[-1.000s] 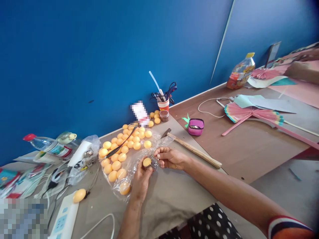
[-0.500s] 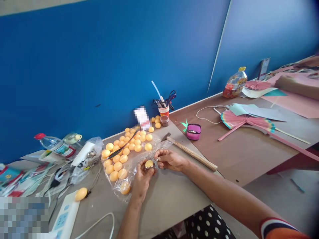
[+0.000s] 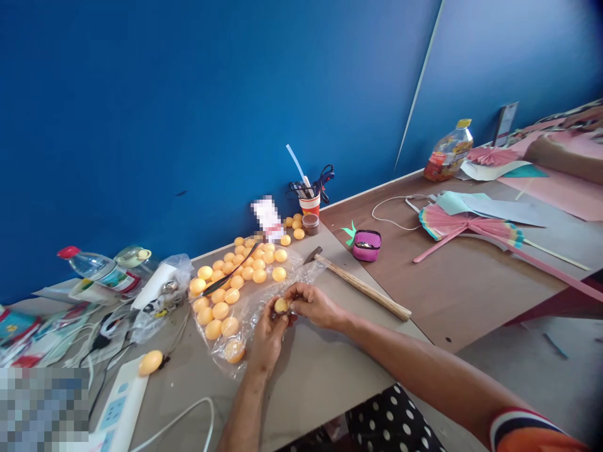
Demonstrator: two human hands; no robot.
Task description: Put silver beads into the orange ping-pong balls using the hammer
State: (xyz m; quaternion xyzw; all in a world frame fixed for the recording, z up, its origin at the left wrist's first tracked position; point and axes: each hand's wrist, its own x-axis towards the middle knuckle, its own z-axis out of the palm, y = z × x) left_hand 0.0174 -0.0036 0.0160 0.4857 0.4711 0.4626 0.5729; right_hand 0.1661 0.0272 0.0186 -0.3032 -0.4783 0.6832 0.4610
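From where I stand, the person's left hand [image 3: 267, 339] is closed around a small round piece [image 3: 281, 306] with a yellowish top and a darker rim, pinching it between thumb and fingers just above the grey surface [image 3: 311, 380]. The right hand [image 3: 320, 306] has its fingers drawn in, their tips meeting the right edge of that piece; I can't tell whether they grip something tiny there.

Just beyond the 2 hands lies a crumpled clear plastic bag [image 3: 259, 306], with dozens of yellow-orange balls [image 3: 229, 326] clustered at its left part and a dark strap [image 3: 228, 276] across them. A hammer [image 3: 365, 285] with a wooden handle rests to the right, its head pointing toward the wall [image 3: 188, 94], which is blue. Past it sit a purple case [image 3: 367, 245], open at the top, and a green paper cutout [image 3: 349, 233]. A cup [image 3: 309, 205] full of pens stands near the wall, with a small round tub [image 3: 311, 225] just in front.

Over on the left, 1 ball rests by a white power strip [image 3: 123, 397], and a red-capped bottle [image 3: 97, 270] leans among cables. Far right, I see a pink pleated fan [image 3: 447, 225], a yellow-capped bottle [image 3: 450, 154] and a co-worker's arm [image 3: 563, 157].
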